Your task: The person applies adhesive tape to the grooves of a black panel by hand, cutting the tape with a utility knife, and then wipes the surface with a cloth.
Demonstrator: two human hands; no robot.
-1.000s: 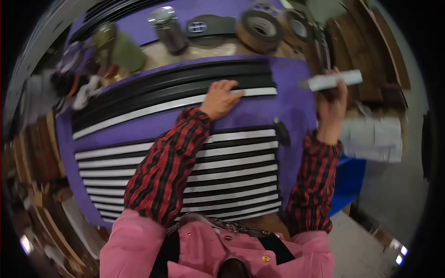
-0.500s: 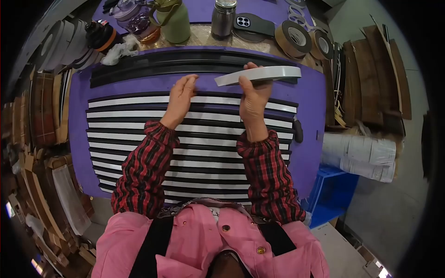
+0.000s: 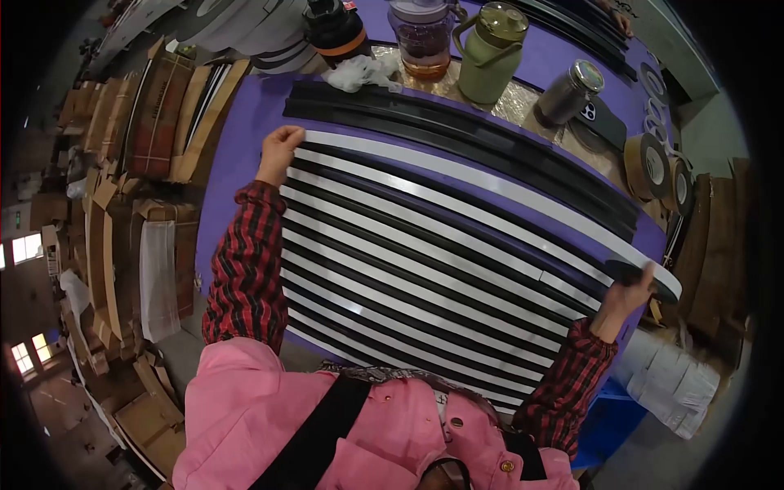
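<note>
A length of white tape runs taut across the upper part of the purple table. Its free end is pinched in my left hand, at the left ends of the strips. My right hand grips the tape roll at the table's right edge, its thumb on top. Below the tape lie several black strips side by side, each with a white band along it. Beyond it rest black channel-like profiles.
Along the back stand a black-and-orange bottle, a green bottle, a dark jar and a phone. Tape rolls stand at the right. A co-worker's hand shows top right. Cardboard leans left; a blue crate is lower right.
My hands have moved far apart, the left to the strips' left ends, the right out with the roll. Tape now stretches between them. The view has turned.
</note>
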